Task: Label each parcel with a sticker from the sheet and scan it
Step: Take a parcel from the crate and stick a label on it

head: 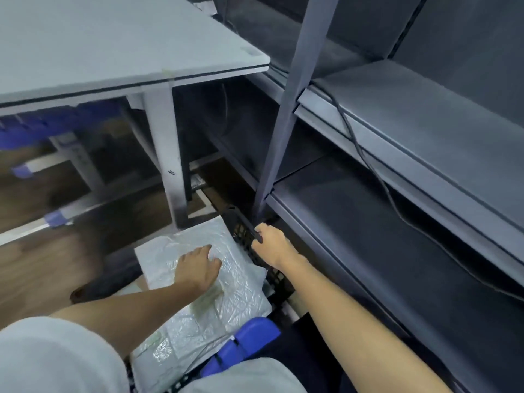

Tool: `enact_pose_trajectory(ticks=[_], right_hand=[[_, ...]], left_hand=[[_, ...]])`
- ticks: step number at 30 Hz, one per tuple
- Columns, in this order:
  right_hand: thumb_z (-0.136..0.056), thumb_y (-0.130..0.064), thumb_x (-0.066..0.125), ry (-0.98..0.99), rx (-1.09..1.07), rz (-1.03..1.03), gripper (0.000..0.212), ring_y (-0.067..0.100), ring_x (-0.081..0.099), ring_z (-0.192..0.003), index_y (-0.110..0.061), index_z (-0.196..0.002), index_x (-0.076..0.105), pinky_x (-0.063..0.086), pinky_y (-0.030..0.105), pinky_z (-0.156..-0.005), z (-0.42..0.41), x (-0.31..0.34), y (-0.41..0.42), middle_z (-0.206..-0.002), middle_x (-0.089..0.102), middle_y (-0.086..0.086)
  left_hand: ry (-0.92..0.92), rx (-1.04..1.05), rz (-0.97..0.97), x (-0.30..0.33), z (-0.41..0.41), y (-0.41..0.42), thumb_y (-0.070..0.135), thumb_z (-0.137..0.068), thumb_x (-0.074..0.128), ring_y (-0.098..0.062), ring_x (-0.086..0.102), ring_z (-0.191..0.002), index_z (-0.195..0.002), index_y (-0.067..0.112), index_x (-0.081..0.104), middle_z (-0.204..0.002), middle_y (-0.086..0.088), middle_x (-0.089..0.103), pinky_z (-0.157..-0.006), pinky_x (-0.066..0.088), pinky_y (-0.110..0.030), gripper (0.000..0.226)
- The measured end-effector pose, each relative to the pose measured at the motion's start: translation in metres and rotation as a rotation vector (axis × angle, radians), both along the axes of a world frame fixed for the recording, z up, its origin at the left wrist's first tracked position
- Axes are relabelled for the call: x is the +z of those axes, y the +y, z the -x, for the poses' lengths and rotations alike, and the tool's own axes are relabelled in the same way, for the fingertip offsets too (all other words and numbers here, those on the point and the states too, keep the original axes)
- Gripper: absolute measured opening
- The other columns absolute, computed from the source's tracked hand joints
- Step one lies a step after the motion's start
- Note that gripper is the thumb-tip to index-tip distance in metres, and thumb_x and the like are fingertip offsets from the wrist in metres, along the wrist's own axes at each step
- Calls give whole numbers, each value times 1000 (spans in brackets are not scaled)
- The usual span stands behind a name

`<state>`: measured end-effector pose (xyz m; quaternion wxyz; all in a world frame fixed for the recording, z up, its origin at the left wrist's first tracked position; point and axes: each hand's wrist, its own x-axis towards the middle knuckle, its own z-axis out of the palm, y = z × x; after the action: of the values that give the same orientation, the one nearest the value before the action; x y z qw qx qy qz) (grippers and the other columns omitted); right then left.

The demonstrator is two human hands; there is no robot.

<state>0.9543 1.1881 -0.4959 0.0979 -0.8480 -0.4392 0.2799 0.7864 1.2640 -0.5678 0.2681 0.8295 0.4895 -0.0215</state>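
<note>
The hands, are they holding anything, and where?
The right hand grips the black crate by its top rim. The left hand lies flat on the top parcel, holding nothing.

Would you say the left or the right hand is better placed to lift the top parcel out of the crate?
Left, probably: the left hand already rests on the top parcel, while the right hand grips the black crate rim.

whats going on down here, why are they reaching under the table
A person is bent over a black crate on the floor between a table and grey shelving. The left hand rests flat on the top parcel, a silvery plastic mailer lying on a stack in the crate. The right hand grips the crate's rim. No sticker sheet or scanner is in view, so no labelling is under way here.
</note>
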Motion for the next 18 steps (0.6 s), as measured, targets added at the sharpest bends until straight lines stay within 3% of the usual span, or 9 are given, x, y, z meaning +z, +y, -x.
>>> enact_pose_trajectory(ticks=[7, 9, 12, 14, 18], right_hand=[[-95, -26, 47, 65, -2, 186, 44, 33, 49, -123, -9, -136, 43, 43, 41, -100, 16, -64, -13, -137, 48, 14], [-96, -26, 48, 67, 13, 212, 45, 32, 48, -123, -10, -137, 41, 43, 43, -100, 20, -73, -15, -137, 47, 15], [-96, -26, 47, 64, 23, 236, 47, 32, 48, -122, -10, -138, 39, 44, 44, -99, 24, -80, -15, -137, 46, 15], [-96, -26, 47, 61, 15, 237, 46, 32, 49, -121, -9, -138, 39, 44, 44, -99, 26, -83, -14, -136, 47, 15], [-97, -26, 47, 57, 14, 234, 43, 31, 51, -117, -8, -135, 41, 45, 43, -97, 28, -84, -12, -133, 48, 14]], left_hand=[[-117, 270, 46, -37, 42, -14, 23, -89, 54, -29, 53, -112, -128, 12, 48, -121, -11, 60, -100, 39, -46, 40], [-98, 389, 35, -47, 53, -16, 24, -89, 58, -33, 41, -127, -135, 5, 39, -137, -17, 46, -106, 34, -49, 53], [-142, 719, 221, -53, 61, -19, 33, -88, 64, -37, 18, -141, -147, -3, 11, -152, -24, 18, -114, 24, -50, 87], [-200, 912, 365, -57, 61, -18, 37, -85, 68, -40, 24, -137, -145, -4, 12, -150, -24, 20, -111, 27, -51, 92], [-205, 956, 447, -67, 63, -17, 42, -79, 74, -43, 38, -128, -142, 1, 19, -146, -22, 28, -105, 36, -54, 93]])
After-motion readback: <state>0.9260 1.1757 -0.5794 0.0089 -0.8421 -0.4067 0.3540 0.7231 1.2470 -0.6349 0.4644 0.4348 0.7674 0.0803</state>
